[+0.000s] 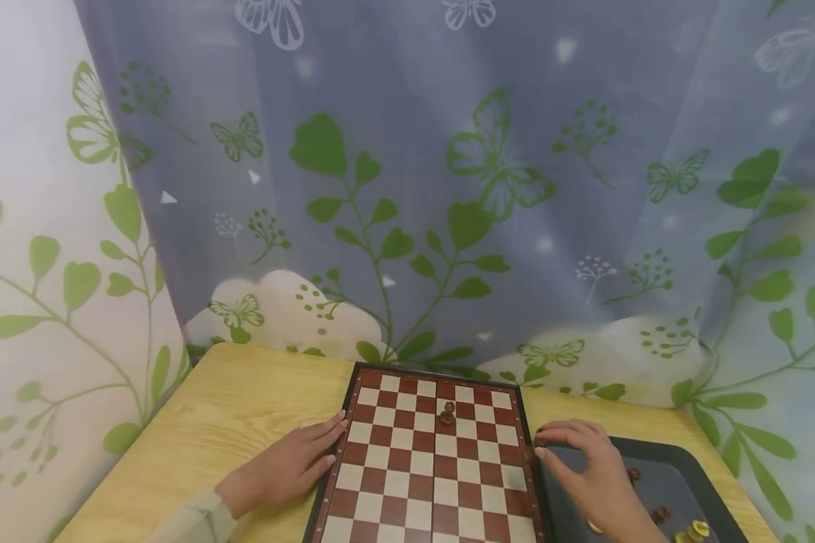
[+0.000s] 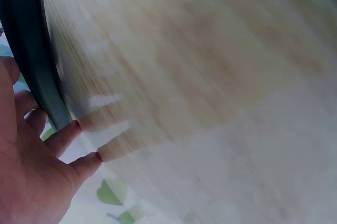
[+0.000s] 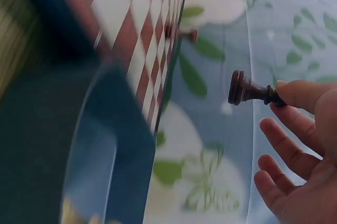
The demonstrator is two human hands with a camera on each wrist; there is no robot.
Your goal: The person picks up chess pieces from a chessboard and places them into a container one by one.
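Note:
My right hand (image 1: 587, 467) pinches a dark brown chess piece (image 3: 250, 90) by its top between thumb and forefinger, the base hanging free. In the head view that hand is over the board's right edge, beside the tray. The red-and-cream chessboard (image 1: 407, 460) lies on the table, with one brown chess piece (image 1: 447, 413) standing near its far side. My left hand (image 1: 288, 460) rests at the board's left edge, its fingertips at the dark rim. In the left wrist view the fingers (image 2: 63, 139) of that hand are extended, beside the board's dark side (image 2: 31, 40).
A dark tray (image 1: 679, 460) stands right of the board, holding several pieces, among them a brown piece (image 1: 661, 514) and a gold-coloured piece (image 1: 694, 532). The wooden table (image 1: 244, 385) reaches back to a leaf-and-butterfly patterned curtain (image 1: 407, 188).

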